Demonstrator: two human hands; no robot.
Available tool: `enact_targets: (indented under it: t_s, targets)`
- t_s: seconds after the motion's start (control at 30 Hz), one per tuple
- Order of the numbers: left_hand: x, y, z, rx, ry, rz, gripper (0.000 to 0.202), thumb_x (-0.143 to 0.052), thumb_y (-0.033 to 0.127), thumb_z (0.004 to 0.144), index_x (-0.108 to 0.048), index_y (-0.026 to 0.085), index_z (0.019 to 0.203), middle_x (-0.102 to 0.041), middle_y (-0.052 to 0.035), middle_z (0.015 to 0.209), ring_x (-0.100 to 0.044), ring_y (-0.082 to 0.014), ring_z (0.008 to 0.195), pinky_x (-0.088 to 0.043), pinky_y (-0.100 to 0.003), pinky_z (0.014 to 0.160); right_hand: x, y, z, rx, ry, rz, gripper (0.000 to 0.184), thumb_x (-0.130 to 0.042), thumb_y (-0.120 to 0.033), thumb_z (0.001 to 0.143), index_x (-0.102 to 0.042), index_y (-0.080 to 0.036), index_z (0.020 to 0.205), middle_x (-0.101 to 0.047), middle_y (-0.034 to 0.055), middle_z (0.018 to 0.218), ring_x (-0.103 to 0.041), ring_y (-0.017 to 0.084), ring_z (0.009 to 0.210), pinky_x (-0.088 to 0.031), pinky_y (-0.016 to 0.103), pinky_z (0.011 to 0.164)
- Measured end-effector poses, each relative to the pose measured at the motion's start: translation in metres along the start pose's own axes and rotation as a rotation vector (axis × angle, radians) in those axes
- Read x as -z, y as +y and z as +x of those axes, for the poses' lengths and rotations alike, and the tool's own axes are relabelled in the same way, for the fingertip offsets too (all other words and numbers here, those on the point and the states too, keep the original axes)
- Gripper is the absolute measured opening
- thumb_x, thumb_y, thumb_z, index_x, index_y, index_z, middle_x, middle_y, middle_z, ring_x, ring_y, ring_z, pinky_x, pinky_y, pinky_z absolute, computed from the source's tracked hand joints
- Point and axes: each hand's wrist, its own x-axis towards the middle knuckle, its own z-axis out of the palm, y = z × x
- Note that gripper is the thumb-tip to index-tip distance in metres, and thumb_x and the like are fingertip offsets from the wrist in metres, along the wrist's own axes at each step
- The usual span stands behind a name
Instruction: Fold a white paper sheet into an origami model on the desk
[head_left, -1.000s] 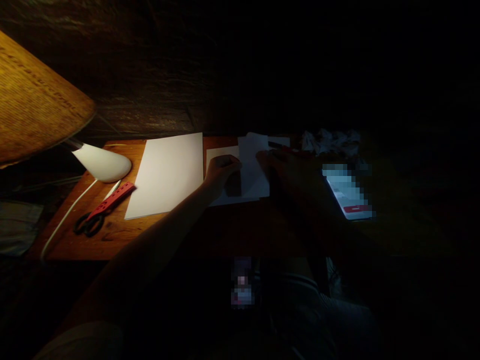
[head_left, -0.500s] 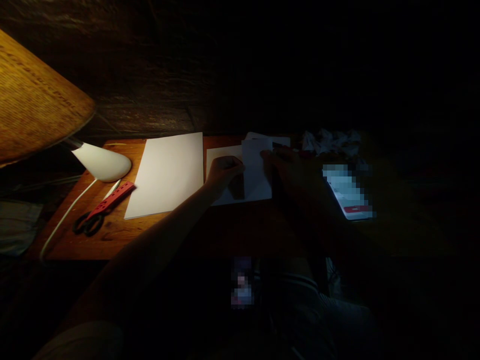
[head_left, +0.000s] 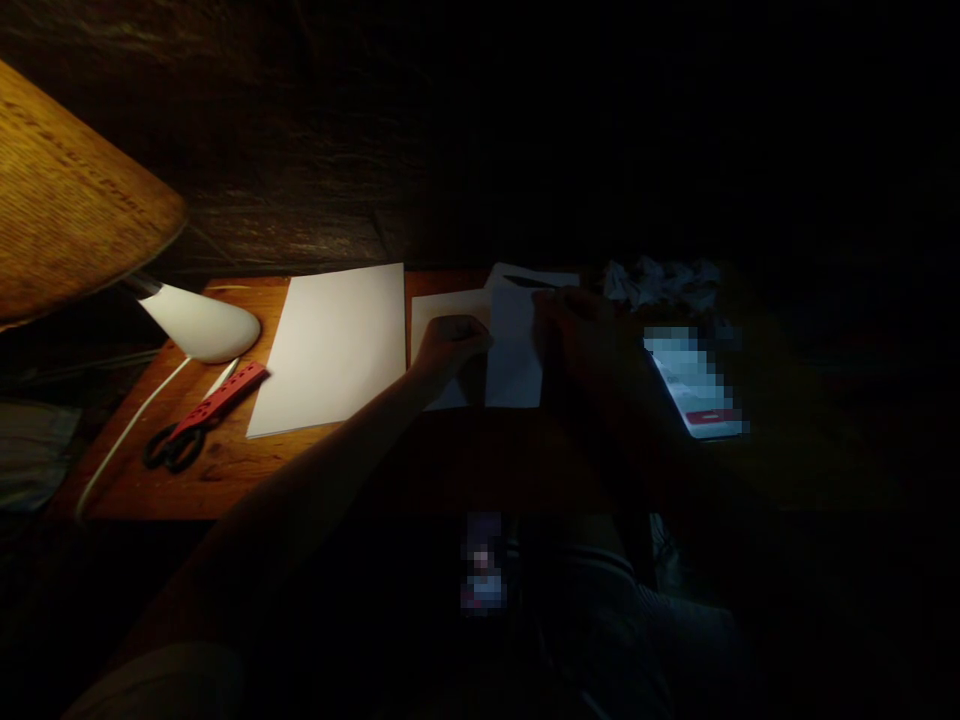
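Observation:
A narrow piece of white paper (head_left: pixel 514 350), seemingly folded, stands between my two hands. My left hand (head_left: pixel 452 345) pinches its left edge with thumb and curled fingers. In deep shadow, my right hand (head_left: pixel 576 318) is closed at the paper's upper right edge; its fingers show only dimly. Under and behind lies another white sheet (head_left: pixel 442 305), partly covered by my left hand. A further piece of paper (head_left: pixel 559 279) lies at the back, with a dark, pointed sliver in front of it that I cannot make out.
On the wooden table (head_left: pixel 217 490) are a blank white sheet (head_left: pixel 337 350), black-handled scissors (head_left: pixel 180 447) beside a red strip (head_left: pixel 225 395), and a lamp base (head_left: pixel 210 325) with its cord. Crumpled paper (head_left: pixel 660 285) and a lit phone (head_left: pixel 694 385) are at right.
The narrow paper has come down slightly. My right hand has slid a little rightward along its edge, and the dark sliver at the top shows more. My left hand stays nearly still.

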Motion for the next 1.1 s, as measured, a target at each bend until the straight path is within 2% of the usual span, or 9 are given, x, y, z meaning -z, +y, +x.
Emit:
enact_targets:
  t_s: [0.3,0.53,0.73,0.93,1.1]
  targets:
    - [0.003,0.0,0.003,-0.053,0.19,0.02,0.011,-0.072,0.014,0.065,-0.065,0.018,0.057,-0.059,0.0025,0.053,-0.052,-0.0078,0.05,-0.038,-0.021,0.048,0.002,-0.016,-0.009,-0.182,-0.243,-0.177,0.03,-0.076,-0.042,0.086,-0.066,-0.021,0.069,-0.066,0.0014,0.073,-0.057,0.016,0.068,-0.043,0.029,0.062]
    - [0.002,0.002,0.001,-0.114,0.206,0.028,0.013,-0.073,0.012,0.066,-0.067,0.018,0.056,-0.061,0.0025,0.053,-0.056,-0.0082,0.05,-0.042,-0.022,0.05,-0.001,-0.021,-0.009,-0.129,-0.14,-0.265,0.034,-0.076,-0.035,0.085,-0.058,-0.021,0.059,-0.062,0.0002,0.067,-0.055,0.015,0.067,-0.042,0.029,0.062]
    - [0.005,0.0,0.002,-0.156,0.221,-0.016,0.014,-0.07,0.011,0.069,-0.067,0.019,0.058,-0.063,0.0021,0.052,-0.058,-0.0085,0.049,-0.044,-0.022,0.052,-0.001,-0.028,-0.015,-0.201,-0.231,-0.159,0.02,-0.076,-0.037,0.086,-0.074,-0.02,0.077,-0.076,0.0027,0.082,-0.066,0.017,0.075,-0.049,0.029,0.069]
    - [0.005,-0.001,0.003,-0.184,0.214,-0.045,0.014,-0.071,0.012,0.07,-0.066,0.018,0.058,-0.062,0.0023,0.051,-0.058,-0.0081,0.049,-0.044,-0.022,0.053,-0.003,-0.022,-0.013,-0.171,-0.216,-0.215,0.029,-0.076,-0.036,0.087,-0.064,-0.02,0.066,-0.07,0.0003,0.073,-0.061,0.016,0.069,-0.047,0.029,0.067]
    - [0.007,-0.002,0.005,-0.183,0.243,-0.047,0.014,-0.072,0.016,0.071,-0.065,0.019,0.06,-0.061,0.0027,0.053,-0.058,-0.0083,0.051,-0.044,-0.022,0.053,0.0,-0.024,-0.018,-0.167,-0.292,-0.227,0.028,-0.076,-0.045,0.09,-0.071,-0.021,0.076,-0.074,0.0004,0.078,-0.063,0.017,0.072,-0.046,0.029,0.068]
